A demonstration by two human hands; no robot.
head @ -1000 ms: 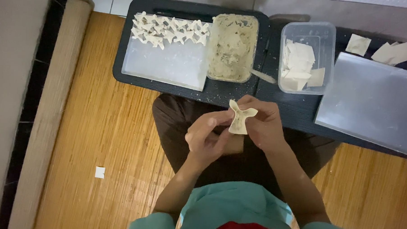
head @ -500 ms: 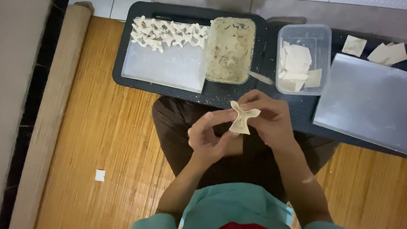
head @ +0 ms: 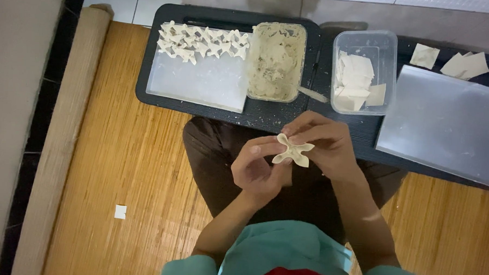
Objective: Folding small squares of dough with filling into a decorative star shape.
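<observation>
The left hand (head: 259, 168) curls its thumb and fingers around one edge of a small folded dumpling (head: 291, 151), and the right hand (head: 323, 145) pinches the opposite side, so both hands grasp the same piece above the person's lap. The dumpling is pale, soft dough, matte and floury, pressed into a star-like shape with several pointed flaps sticking outward from a pinched middle. It sits between the fingertips, clear of the table.

Below the hands lie dark brown trousers (head: 221, 169) and a teal shirt (head: 284, 253) with a red patch at the bottom edge of the view.

Just beyond the hands stands a low black tray (head: 148, 91) with a ribbed, slightly dusty surface. On it, at the left, a translucent white plastic sheet (head: 197, 84) carries rows of finished dumplings (head: 202, 41) of the same flapped form, packed close along its far edge. Beside the sheet is a rectangular container of lumpy beige filling (head: 275, 60), with a slim utensil (head: 311, 94) leaning out near its right corner. Next comes a clear plastic box (head: 363, 71) holding a loose stack of thin square wrappers (head: 354, 84). Further right a second smooth translucent sheet (head: 445, 125) lies flat, with a few loose wrappers (head: 464, 64) beyond it.

The floor is a woven bamboo mat (head: 119, 165), warm and finely ribbed, with its rolled edge (head: 66, 131) at the left and a small white scrap (head: 120, 212) lying on it.
</observation>
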